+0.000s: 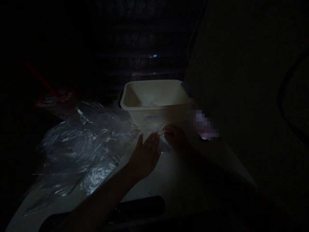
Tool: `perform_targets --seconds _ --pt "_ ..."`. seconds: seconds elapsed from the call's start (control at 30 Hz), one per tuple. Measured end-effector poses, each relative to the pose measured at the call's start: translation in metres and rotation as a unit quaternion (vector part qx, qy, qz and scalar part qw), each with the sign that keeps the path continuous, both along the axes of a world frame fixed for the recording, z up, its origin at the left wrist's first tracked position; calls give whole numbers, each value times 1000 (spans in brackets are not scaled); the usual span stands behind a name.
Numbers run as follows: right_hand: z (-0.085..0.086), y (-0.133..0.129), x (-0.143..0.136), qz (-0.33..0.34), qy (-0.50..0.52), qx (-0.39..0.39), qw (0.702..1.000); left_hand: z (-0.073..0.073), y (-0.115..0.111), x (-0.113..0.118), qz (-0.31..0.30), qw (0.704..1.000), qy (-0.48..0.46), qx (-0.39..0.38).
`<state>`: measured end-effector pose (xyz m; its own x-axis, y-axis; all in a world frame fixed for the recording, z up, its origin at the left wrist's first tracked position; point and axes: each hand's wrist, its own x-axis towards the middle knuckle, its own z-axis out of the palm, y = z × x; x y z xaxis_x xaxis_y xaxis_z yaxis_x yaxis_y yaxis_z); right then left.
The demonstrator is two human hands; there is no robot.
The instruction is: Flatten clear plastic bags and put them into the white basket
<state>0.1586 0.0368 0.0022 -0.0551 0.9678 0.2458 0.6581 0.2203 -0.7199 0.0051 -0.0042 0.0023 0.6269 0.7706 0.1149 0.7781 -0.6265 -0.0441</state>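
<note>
The view is very dark. My left hand (145, 157) lies flat on the table with its fingers stretched out, its fingertips at the left edge of a small clear plastic piece (164, 145). My right hand (175, 137) is at the right of that piece, thumb and fingers pinched together at its upper edge. Just beyond both hands stands a cream plastic tub (159, 112) with a label on its front. A large heap of crinkled clear plastic (96, 138) spreads over the table to the left of my left hand.
A cup with a red-patterned rim and red straw (56, 101) stands at the back left. Right of the tub lies a pixelated pinkish item (205, 126). A dark elongated object (142, 207) is at the near edge of the pale table (178, 180). A thin cable (189, 48) hangs behind.
</note>
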Motion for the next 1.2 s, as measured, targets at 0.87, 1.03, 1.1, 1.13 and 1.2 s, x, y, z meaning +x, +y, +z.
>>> perform_targets --seconds 0.87,1.03,1.1,1.13,1.2 --pt "-1 1 2 26 7 -6 1000 0 0 -1 0 1000 -1 -4" --pt "-3 1 2 20 12 -11 1000 0 0 0 1 1000 -4 -1" --pt "-3 1 2 18 8 -10 1000 0 -1 0 2 1000 -4 0" --pt "-3 1 2 19 5 -9 1000 0 -1 0 2 1000 -4 -1" --pt "-2 1 2 22 2 -6 1000 0 -1 0 2 1000 -4 -3"
